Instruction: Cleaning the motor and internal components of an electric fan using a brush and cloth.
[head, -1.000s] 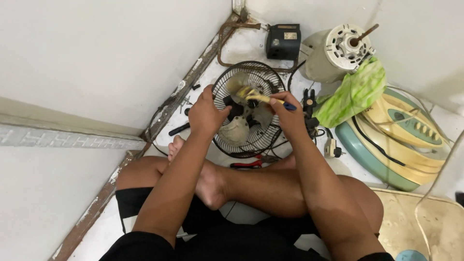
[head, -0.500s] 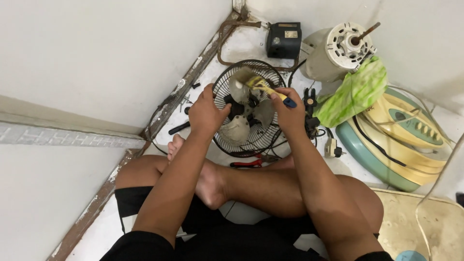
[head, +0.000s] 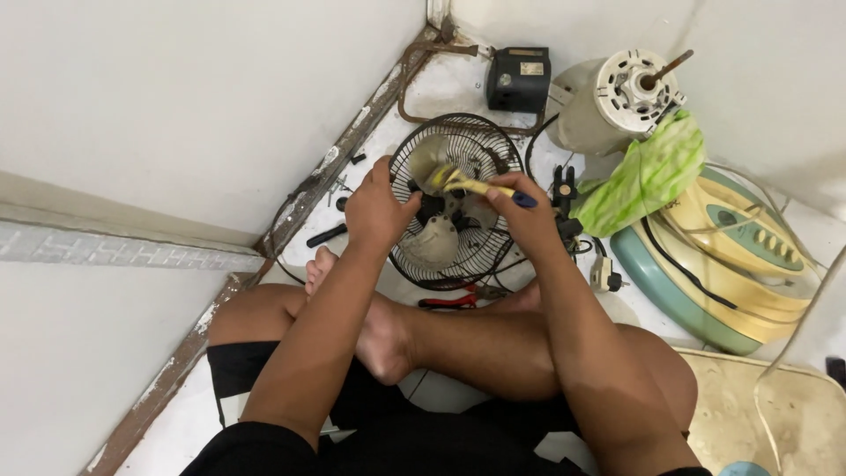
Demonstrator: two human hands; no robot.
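Right hand (head: pixel 529 216) clamps yellow-handled brush (head: pixel 471 185), bristles over small fan (head: pixel 458 201) hub; left hand (head: pixel 377 210) fingers closed on fan's black centre, left of brush.

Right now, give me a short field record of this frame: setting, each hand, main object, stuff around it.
setting: person seated cross-legged on a white floor in a wall corner
left hand: grips the left side of the fan guard
right hand: holds a yellow-handled tool, tip at the fan hub
fan: small, black wire guard, pale blades inside
nearby: red pliers by the guard, black box, fan motor, green bag, green and cream fan base
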